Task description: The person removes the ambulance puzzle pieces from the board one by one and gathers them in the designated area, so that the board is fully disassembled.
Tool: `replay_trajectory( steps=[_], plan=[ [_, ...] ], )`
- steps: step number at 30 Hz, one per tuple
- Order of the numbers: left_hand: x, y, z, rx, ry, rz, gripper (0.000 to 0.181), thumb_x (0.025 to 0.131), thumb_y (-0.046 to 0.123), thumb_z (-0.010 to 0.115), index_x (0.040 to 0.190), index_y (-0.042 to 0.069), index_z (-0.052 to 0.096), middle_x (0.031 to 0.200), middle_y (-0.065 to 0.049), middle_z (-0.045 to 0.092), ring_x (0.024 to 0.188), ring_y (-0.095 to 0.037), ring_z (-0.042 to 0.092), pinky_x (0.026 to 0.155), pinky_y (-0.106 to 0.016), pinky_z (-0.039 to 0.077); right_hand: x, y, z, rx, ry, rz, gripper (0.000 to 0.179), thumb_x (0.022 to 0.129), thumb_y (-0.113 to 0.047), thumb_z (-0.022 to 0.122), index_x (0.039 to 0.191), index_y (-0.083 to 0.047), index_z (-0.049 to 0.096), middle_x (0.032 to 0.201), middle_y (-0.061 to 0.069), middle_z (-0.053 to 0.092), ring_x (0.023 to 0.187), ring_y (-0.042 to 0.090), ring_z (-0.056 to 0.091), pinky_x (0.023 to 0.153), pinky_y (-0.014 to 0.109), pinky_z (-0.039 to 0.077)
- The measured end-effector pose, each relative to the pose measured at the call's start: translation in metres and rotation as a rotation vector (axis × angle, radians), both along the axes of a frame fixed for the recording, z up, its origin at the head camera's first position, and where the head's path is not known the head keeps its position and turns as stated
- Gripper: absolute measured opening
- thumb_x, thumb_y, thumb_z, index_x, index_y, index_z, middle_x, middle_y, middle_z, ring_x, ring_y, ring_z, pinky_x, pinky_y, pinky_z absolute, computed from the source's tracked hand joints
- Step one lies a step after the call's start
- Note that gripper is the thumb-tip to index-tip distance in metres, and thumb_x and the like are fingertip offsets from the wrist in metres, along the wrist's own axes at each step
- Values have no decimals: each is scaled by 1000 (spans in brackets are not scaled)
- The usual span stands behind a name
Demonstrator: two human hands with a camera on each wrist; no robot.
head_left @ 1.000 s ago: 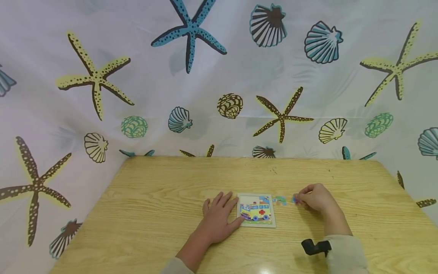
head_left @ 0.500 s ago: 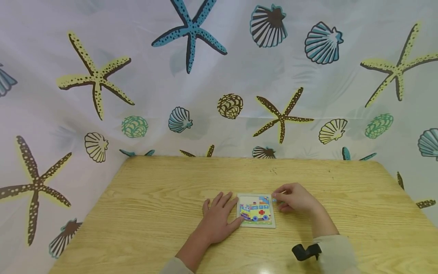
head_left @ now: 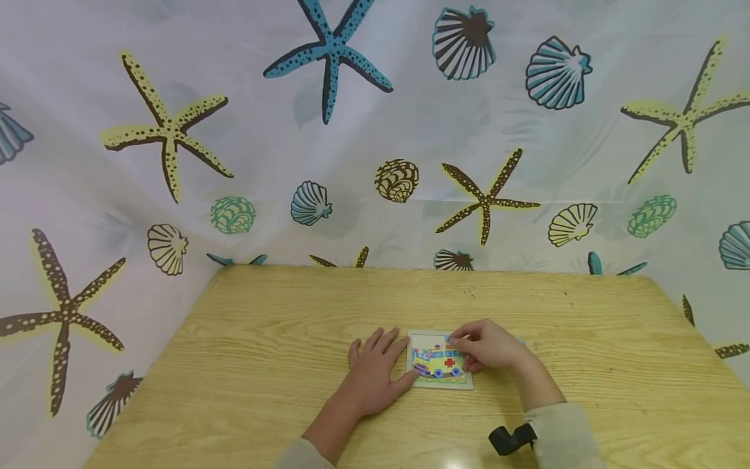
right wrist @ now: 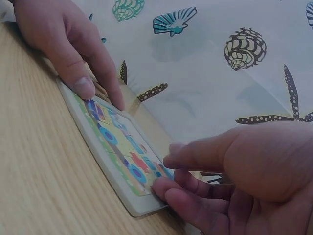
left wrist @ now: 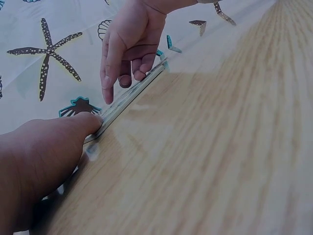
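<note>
A square jigsaw puzzle [head_left: 436,378] with an ambulance picture lies in a pale frame on the table. My left hand [head_left: 375,378] lies flat along its left side, fingers spread, the thumb resting on the frame's edge. Over the top right of the puzzle, my right hand [head_left: 489,345] pinches a blue puzzle piece [head_left: 448,339] between thumb and forefinger. In the right wrist view, the fingertips [right wrist: 171,157] sit right at the frame's corner and mostly hide that piece. The upper left of the frame shows bare backing. A bit of blue [head_left: 521,340] shows behind the right wrist.
The wood-grain table [head_left: 281,326] spreads around the puzzle. A white cloth [head_left: 363,143] printed with starfish and shells hangs behind and at both sides. A black mount [head_left: 511,440] sticks out from the right sleeve.
My right hand has moved left from the loose pieces on the table to the puzzle's top right corner. My left hand has stayed in place.
</note>
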State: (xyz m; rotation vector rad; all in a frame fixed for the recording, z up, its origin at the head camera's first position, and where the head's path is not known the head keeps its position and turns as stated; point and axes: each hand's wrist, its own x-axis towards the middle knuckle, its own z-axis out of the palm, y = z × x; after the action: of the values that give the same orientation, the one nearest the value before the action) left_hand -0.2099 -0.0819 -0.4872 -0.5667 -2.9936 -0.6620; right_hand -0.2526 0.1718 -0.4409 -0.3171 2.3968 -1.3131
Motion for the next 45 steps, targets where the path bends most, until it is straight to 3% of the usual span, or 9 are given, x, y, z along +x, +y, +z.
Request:
replay_trajectory(
  steps=[7,12,15,18,21,28,32,38,45],
  plan=[
    [-1,0,-1,-4,-2,-2,66,98,60,49,151,22,45,162,-7,34,151,-38,24,113,-72,14,3,-7,-2,33,67,41,19,93,-5,69,111,2,71,71,8,63,53,13,56,55,28,51],
    [-1,0,-1,-7,1,3,66,98,61,49,151,22,45,161,-6,35,151,-37,25,112,-72,14,2,-12,-4,118,146,23,9,94,-9,69,102,-5,72,73,4,60,50,13,51,52,26,46],
    [-1,0,-1,-6,3,4,66,97,61,50,150,22,46,161,-7,35,151,-38,25,112,-72,15,1,-14,-5,187,248,29,5,94,-12,70,95,-8,73,80,2,63,56,13,50,57,28,45],
    [0,0,0,0,6,4,65,97,60,51,150,22,47,161,-7,36,151,-38,26,112,-72,15,1,-16,-6,250,342,23,5,92,-13,72,87,-12,73,95,4,63,74,15,52,71,32,47],
    [0,0,1,1,6,5,64,97,60,50,149,22,48,161,-7,36,151,-38,26,112,-72,15,1,-17,-5,283,372,9,8,90,-12,74,83,-14,73,102,6,59,84,16,51,80,36,46],
    [0,0,0,-14,12,5,65,98,61,49,149,22,48,161,-7,36,151,-37,27,112,-71,15,1,-20,-3,249,316,-45,3,91,-11,73,92,-12,70,94,2,67,67,15,51,67,31,45],
    [0,0,0,-14,17,2,65,97,61,49,149,22,48,161,-7,36,150,-37,27,112,-72,16,1,-14,-1,235,298,-74,4,93,-15,71,96,-13,69,103,4,67,75,14,54,72,32,48],
    [0,0,1,-19,22,3,65,97,61,50,149,22,49,160,-7,37,150,-37,28,112,-71,16,-3,2,0,67,194,-110,6,96,-11,66,98,-7,69,96,8,65,74,17,62,66,30,56],
    [0,0,-1,-16,23,6,64,97,61,51,149,23,49,160,-6,37,150,-37,28,112,-71,16,-5,19,3,-60,104,-151,13,97,-4,62,106,6,64,94,15,64,80,20,71,72,33,60]
  ],
)
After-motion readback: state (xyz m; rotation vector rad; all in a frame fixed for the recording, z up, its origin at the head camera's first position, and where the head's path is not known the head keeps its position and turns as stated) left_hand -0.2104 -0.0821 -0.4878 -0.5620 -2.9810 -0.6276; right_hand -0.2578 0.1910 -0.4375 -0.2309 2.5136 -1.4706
